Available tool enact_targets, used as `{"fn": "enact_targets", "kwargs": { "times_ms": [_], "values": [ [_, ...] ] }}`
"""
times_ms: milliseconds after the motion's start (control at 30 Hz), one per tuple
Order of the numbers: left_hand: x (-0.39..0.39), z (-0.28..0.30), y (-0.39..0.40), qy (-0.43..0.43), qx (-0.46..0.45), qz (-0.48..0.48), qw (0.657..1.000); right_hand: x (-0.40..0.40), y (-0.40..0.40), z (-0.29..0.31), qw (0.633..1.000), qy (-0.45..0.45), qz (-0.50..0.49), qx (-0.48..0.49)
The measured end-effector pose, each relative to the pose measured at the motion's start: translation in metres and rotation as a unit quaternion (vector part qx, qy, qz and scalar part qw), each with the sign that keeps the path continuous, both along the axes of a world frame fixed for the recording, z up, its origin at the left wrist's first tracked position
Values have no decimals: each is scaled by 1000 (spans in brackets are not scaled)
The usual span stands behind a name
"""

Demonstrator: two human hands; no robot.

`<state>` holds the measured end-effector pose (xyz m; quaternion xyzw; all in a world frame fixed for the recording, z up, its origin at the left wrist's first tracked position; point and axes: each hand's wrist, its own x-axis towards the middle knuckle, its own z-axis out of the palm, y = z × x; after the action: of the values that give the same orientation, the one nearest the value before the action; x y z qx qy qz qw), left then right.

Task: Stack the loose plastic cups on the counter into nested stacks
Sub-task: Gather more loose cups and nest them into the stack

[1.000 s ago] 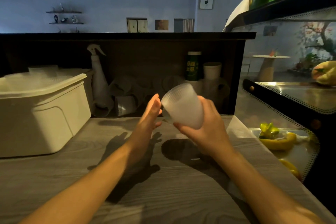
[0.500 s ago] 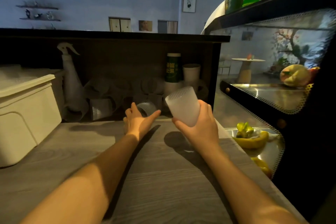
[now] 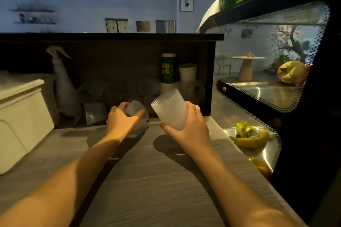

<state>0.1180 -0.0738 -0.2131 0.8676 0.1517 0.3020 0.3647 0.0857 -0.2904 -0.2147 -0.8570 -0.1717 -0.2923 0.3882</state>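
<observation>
Presently, two frosted translucent ribbed plastic cups are in hand. The right hand (image 3: 186,127) is curled round the frosted ribbed plastic cup (image 3: 170,108), which is held above the grey wood-grain surface (image 3: 147,180) with its long axis tilted and its base pointing up and to the left. The left hand (image 3: 120,120) is closed over a second ribbed plastic cup (image 3: 135,110) at the back edge of the surface, just left of the first; whether it is lifted clear cannot be told. The two cups are near but apart, side by side. For nesting, it is judged that one cup's open mouth must be brought in line with the other's base.

Behind the hands, in the dark recess, further loose cups (image 3: 94,114) are lying on their sides; an exact count cannot be given in the shadow, though several are made out. One white spray bottle (image 3: 62,83) and one white plastic bin (image 3: 22,112) are noted at left.
</observation>
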Motion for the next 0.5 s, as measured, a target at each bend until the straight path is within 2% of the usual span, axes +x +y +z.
{"fn": "enact_targets", "kwargs": {
  "times_ms": [133,233,367,500],
  "values": [
    [-34,20,17,-46,-113,-17,992,-4,3,1,1000,-4,12,-7],
    [-61,31,24,-88,-181,-68,977,-7,5,1,1000,-11,21,-12],
    [-90,38,21,-88,-295,-186,933,-10,6,0,999,-21,31,-14],
    [-104,45,17,-110,-384,-232,887,-12,8,-2,999,-20,36,-21]
  ]
}}
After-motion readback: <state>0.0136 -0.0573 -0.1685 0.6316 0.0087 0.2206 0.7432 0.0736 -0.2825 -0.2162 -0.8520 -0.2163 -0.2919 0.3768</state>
